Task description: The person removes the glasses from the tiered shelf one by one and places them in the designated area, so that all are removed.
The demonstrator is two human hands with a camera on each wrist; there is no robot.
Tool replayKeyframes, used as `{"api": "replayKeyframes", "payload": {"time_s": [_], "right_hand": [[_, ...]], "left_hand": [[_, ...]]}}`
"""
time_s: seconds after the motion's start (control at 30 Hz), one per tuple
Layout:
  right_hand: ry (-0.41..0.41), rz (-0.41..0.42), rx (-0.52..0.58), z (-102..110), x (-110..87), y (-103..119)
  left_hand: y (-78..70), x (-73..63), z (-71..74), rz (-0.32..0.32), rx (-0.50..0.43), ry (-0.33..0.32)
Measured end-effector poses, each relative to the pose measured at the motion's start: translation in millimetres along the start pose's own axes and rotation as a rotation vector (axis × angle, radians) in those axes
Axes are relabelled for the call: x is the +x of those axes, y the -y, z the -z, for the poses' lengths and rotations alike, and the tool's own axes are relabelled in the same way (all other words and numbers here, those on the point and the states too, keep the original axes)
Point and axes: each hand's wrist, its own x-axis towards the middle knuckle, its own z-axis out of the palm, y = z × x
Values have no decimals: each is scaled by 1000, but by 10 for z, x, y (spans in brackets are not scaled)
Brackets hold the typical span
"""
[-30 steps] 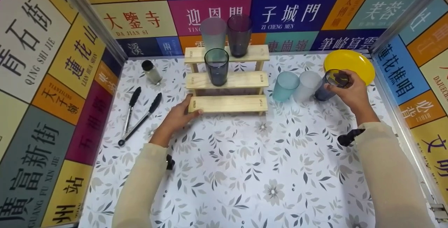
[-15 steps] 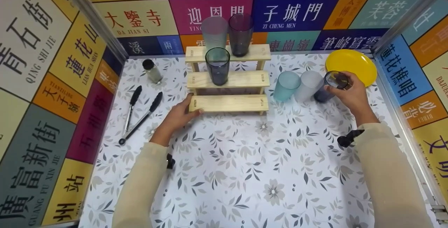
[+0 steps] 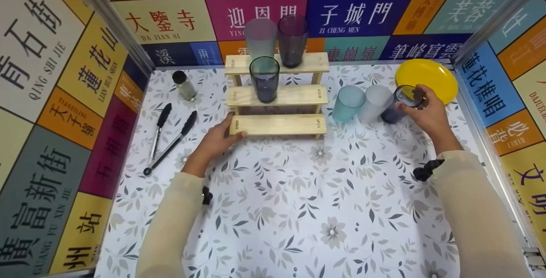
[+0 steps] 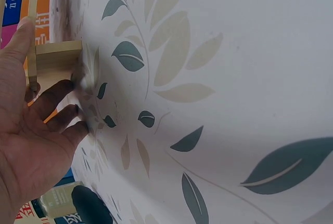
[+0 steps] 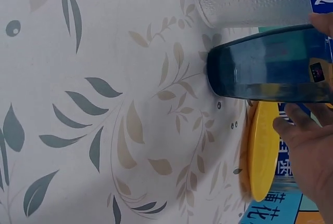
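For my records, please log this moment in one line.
left hand: holds wooden rack | right hand: holds blue glass | three glasses: upright on wooden rack

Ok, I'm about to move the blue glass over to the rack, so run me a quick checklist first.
1. Right grip on the blue glass: ok, thumb and fingers on opposite sides near the rim.
2. Left grip on the wooden rack: ok, holding its lower left end.
3. Glasses on the rack upright: ok; the grey glass, clear glass and purple glass all stand.
4. Gap to the white frosted glass: cannot tell; the two overlap in the head view.
5. Blue glass's base lifted off the table: cannot tell.
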Motion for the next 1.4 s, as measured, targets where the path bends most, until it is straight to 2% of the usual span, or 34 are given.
{"api": "replayKeyframes", "payload": {"time_s": [0.13,0.27,0.43,0.63,0.9,1.17,1.4], "right_hand": [[-78,26,4,0,-46,111],[-199,137,-30,-49,-109,337],[-243,282,-52,-201,-215,790],[-209,467,-75,-545,-325,1311],[-115,690,-115,-1125,-450,1759],[-29,788,-84,-1665,-548,2102],[8,774,-59,-2020,-546,2298]], "left_hand": [[4,2,9,-6,5,-1],[7,1,13,-14,-2,-4],[-10,-1,5,-14,-28,-4],[-27,-7,-7,1,-37,-3],[-8,-3,-7,-7,-37,-13],[-4,-5,6,8,-33,-9],[-10,1,5,1,-29,0]]}}
